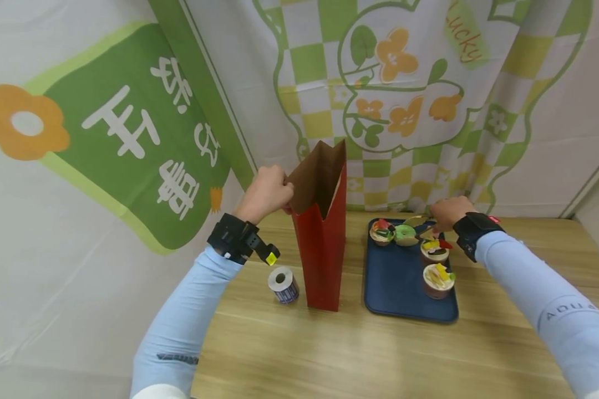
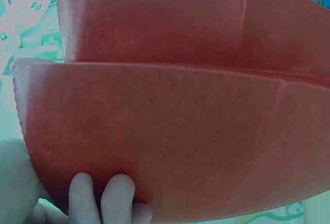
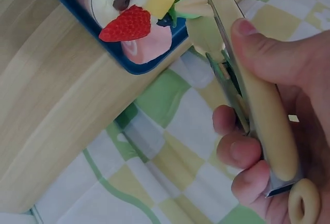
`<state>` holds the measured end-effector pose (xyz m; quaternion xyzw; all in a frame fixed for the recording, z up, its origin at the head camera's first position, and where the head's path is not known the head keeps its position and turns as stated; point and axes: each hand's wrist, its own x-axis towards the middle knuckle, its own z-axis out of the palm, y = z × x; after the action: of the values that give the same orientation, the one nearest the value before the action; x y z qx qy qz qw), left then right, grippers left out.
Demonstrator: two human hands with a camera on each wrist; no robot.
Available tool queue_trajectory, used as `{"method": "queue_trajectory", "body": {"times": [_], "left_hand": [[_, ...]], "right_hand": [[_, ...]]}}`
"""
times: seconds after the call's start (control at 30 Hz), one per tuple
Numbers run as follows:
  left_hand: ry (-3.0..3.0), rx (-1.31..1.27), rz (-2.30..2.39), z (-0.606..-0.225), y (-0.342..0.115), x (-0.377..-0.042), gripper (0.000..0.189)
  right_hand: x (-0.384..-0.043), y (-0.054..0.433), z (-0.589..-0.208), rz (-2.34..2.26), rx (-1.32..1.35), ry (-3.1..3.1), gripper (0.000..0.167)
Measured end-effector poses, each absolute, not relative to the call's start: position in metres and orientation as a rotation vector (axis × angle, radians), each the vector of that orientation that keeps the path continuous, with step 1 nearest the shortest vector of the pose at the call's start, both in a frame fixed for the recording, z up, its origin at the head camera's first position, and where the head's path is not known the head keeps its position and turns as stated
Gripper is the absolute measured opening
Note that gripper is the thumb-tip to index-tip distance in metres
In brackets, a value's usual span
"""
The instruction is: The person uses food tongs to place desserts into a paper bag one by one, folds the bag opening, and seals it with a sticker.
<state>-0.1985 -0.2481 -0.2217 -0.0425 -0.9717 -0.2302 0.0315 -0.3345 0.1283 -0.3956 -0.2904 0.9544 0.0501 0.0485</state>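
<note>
My left hand [image 1: 268, 194] grips the top rim of a tall red paper bag [image 1: 323, 260], whose open mouth shows a brown inside. In the left wrist view its fingertips [image 2: 117, 195] lie against the bag's inner face. My right hand [image 1: 449, 212] holds a pair of cream-handled tongs [image 3: 258, 95], thumb on one arm and fingers curled round the other. At the back of the blue tray [image 1: 394, 282], the tong ends reach to a round green pastry [image 1: 405, 234]. Cupcakes [image 1: 437, 280] topped with fruit stand along the tray's right side, and another cupcake [image 1: 381, 231] at its back left corner.
A roll of labels [image 1: 283, 284] stands on the wooden table [image 1: 339, 354], left of the bag. Behind the table hangs a patterned green-and-white curtain [image 1: 309, 61]. A white wall cloth with a green sign [image 1: 130, 133] is on the left.
</note>
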Motion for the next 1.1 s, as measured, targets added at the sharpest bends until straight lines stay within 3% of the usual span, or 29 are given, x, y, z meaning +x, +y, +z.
{"method": "queue_trajectory", "body": {"times": [0.4,0.6,0.77,0.97,1.1], "left_hand": [[-2.960,-0.145,-0.667,-0.225,-0.250,-0.199,0.038],[-2.966,-0.138,-0.685,-0.225,-0.248,-0.198,0.038],[-2.983,-0.123,-0.730,-0.224,-0.246,-0.197,0.038],[-2.979,-0.108,-0.751,-0.224,-0.243,-0.197,0.037],[-2.976,-0.135,-0.740,-0.225,-0.240,-0.198,0.037]], "right_hand": [[-0.322,0.165,-0.341,-0.016,-0.896,2.911,0.030],[-0.311,0.192,-0.303,-0.236,-0.947,2.894,0.023],[-0.302,0.211,-0.274,-0.455,-0.851,2.865,0.054],[-0.283,0.217,-0.248,-0.468,-0.713,2.885,0.066],[-0.266,0.218,-0.233,-0.462,-0.705,2.943,0.065]]}}
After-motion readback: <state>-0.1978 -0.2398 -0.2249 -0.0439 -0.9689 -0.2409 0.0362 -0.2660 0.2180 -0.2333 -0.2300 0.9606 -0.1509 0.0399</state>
